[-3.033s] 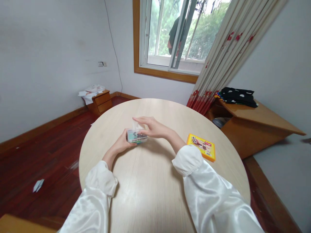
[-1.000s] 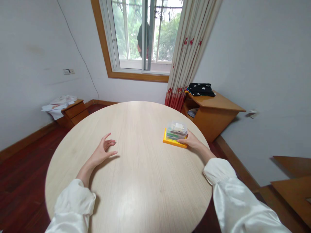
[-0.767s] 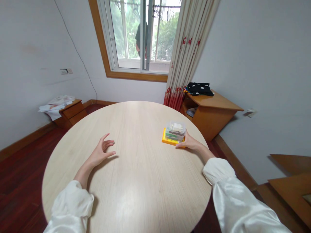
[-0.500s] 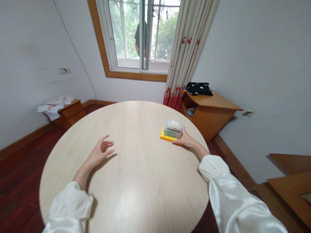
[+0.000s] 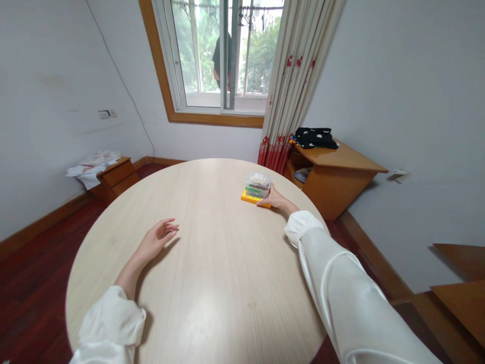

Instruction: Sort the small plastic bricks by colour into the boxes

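On the far right part of the round wooden table (image 5: 212, 242) stands a clear plastic box (image 5: 258, 185) with small green, dark and pale contents. Under it lies a flat yellow-orange case or book (image 5: 250, 197); which of the two I cannot tell. My right hand (image 5: 273, 197) grips this stack from its right side, thumb at the near edge and fingers round the far side. My left hand (image 5: 158, 239) rests at the table's left half, holding nothing, its fingers loosely curved and apart from the thumb.
A low cabinet (image 5: 348, 161) with folded black cloth (image 5: 316, 137) on top stands beyond the table's right edge. At the left is a small nightstand (image 5: 119, 177) with papers and bags. A window (image 5: 223, 55) and curtain (image 5: 299, 65) are behind; a person shows partly outside.
My right hand and the stack have moved farther away across the table and slightly left. My left hand stays about where it was, its fingers a little more curled. The view has shifted slightly.
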The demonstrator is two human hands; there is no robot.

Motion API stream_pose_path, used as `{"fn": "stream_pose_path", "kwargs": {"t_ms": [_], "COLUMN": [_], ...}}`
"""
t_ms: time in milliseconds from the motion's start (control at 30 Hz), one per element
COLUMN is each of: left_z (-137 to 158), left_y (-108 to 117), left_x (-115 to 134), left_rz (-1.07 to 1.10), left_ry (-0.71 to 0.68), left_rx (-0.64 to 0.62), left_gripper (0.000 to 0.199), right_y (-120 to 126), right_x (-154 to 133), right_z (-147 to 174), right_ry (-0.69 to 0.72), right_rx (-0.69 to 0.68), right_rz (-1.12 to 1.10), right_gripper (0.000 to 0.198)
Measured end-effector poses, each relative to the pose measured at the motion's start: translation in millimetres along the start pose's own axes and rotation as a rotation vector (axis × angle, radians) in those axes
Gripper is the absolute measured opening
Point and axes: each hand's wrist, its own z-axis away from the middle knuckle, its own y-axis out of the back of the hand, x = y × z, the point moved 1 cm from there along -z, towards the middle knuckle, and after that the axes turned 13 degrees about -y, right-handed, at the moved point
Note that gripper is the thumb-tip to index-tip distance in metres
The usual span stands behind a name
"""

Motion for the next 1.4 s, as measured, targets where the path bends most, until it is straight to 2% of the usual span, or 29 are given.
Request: {"fn": "stream_pose_path", "kwargs": {"t_ms": [200, 367, 433, 467, 533, 567, 633, 700, 767, 867, 1000, 1100, 1267, 1400], "left_z": [-2, -2, -3, -4, -7, -9, -15, -22, -28, -33, -29, -24, -23, -22], "left_y": [2, 6, 4, 1, -8, -14, -31, -47, -60, -69, -73, -76, -78, -76], "left_x": [5, 3, -2, -4, -5, -3, 4, 13, 19, 20, 9, 4, 11, 11], "left_rz": [-0.044, -0.063, -0.082, -0.106, -0.204, -0.277, -0.455, -0.599, -0.727, -0.838, -0.882, -0.907, -0.951, -0.891], "left_ry": [0.015, 0.02, 0.027, 0.024, -0.022, -0.078, -0.228, -0.335, -0.384, -0.417, -0.384, -0.365, -0.355, -0.344], "left_rx": [0.022, 0.032, 0.033, 0.042, 0.083, 0.107, 0.033, -0.147, -0.381, -0.573, -0.601, -0.588, -0.61, -0.59], "left_gripper": [0.054, 0.053, 0.052, 0.051, 0.051, 0.051, 0.051, 0.067, 0.086, 0.087, 0.083, 0.081, 0.08, 0.078], "right_y": [-6, 2, 9, 11, 11, 7, -9, -35, -65, -102, -123, -125, -124, -125], "right_x": [1, 4, 1, -2, -11, -17, -28, -39, -44, -41, -28, -21, -19, -19], "right_z": [-17, -6, 6, 13, 30, 39, 57, 72, 84, 94, 93, 91, 90, 91], "right_ry": [0.015, 0.023, 0.038, 0.059, 0.121, 0.14, 0.206, 0.285, 0.35, 0.354, 0.271, 0.225, 0.236, 0.241], "right_rx": [-0.008, 0.044, 0.181, 0.293, 0.521, 0.58, 0.512, 0.268, 0.065, -0.16, -0.243, -0.258, -0.25, -0.249], "right_rz": [-0.002, 0.009, 0.057, 0.08, 0.104, 0.124, 0.206, 0.37, 0.582, 0.814, 0.957, 0.991, 0.994, 0.989], "right_gripper": [0.106, 0.113, 0.11, 0.107, 0.087, 0.073, 0.048, 0.039, 0.048, 0.067, 0.072, 0.071, 0.071, 0.072]}}
